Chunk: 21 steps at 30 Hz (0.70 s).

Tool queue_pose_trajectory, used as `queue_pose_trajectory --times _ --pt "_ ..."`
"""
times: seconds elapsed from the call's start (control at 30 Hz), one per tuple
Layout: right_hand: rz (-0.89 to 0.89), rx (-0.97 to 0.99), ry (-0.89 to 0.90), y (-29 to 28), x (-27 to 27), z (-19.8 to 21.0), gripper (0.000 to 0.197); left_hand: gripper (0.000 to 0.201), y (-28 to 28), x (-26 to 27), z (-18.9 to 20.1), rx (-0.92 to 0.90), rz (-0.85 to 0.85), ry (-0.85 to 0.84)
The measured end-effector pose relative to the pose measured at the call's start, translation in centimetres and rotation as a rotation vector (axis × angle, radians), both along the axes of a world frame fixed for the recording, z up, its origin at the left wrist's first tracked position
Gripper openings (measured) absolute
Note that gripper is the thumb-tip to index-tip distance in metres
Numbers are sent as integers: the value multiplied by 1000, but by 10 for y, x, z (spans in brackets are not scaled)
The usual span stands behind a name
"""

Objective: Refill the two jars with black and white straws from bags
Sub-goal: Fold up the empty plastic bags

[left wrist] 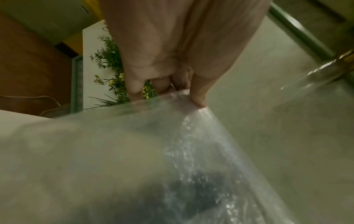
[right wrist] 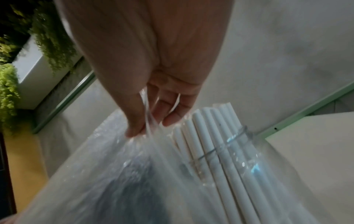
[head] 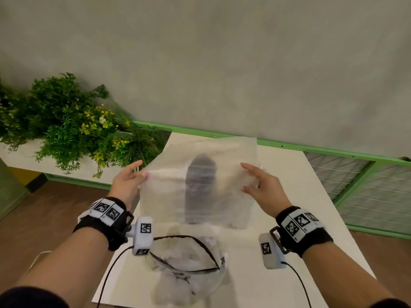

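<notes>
A clear plastic bag [head: 169, 196] hangs upright above the white table [head: 300, 196], stretched between my two hands. My left hand [head: 133, 174] pinches its left edge, thumb in front and fingers [left wrist: 172, 89] behind. My right hand [head: 251, 178] pinches the right edge, with plastic gathered between thumb and fingers [right wrist: 168, 121]. A dark bundle of black straws [head: 200, 187] shows blurred through the film; I cannot tell whether it is inside the bag or behind it. In the right wrist view, white straws [right wrist: 210, 136] stand in a glass jar [right wrist: 243, 136] just behind the bag.
Another clear bag [head: 189, 263] with a black strip along its mouth lies on the table's near part, whitish contents inside. Green plants [head: 66, 125] fill a planter at the left. A green rail [head: 333, 152] and wire grid [head: 378, 185] run along the wall at the right.
</notes>
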State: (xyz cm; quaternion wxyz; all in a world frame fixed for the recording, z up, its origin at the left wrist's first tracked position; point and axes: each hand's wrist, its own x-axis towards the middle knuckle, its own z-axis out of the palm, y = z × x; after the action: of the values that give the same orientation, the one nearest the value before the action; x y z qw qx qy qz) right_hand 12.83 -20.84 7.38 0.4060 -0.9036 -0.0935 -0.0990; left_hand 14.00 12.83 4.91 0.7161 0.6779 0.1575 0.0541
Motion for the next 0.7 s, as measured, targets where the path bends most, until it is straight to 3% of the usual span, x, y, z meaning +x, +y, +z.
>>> queue_pose_trajectory --times 0.07,0.13,0.17,0.23,0.3,0.37,0.43,0.5,0.6,0.7 --pt "-65 34 -159 -3 -1 5 33 31 1 -10 8 57 -24 -49" --pt "-46 35 -237 -3 -2 13 19 25 4 -14 16 274 -14 -42" --pt "-23 24 -248 -2 -3 18 15 31 5 -15 20 436 -8 -16" --pt "21 3 -290 2 -3 31 13 64 -4 -19 32 790 -78 -1" --pt "70 17 -386 9 -3 45 9 82 -26 -25 46 1126 -232 -125" --pt "60 5 -458 13 -4 59 7 59 -51 -27 55 1293 -316 -313" --pt "8 -93 -537 8 -7 71 6 23 -60 -25 63 1260 -248 -471" --pt "25 -275 -621 2 -16 80 5 10 -55 -20 68 1199 -130 -513" --pt "202 -455 -569 4 -35 79 22 17 -48 -18 72 1131 -38 -512" --pt "363 -241 -219 20 -49 65 37 28 -53 -24 76 847 -90 -459"
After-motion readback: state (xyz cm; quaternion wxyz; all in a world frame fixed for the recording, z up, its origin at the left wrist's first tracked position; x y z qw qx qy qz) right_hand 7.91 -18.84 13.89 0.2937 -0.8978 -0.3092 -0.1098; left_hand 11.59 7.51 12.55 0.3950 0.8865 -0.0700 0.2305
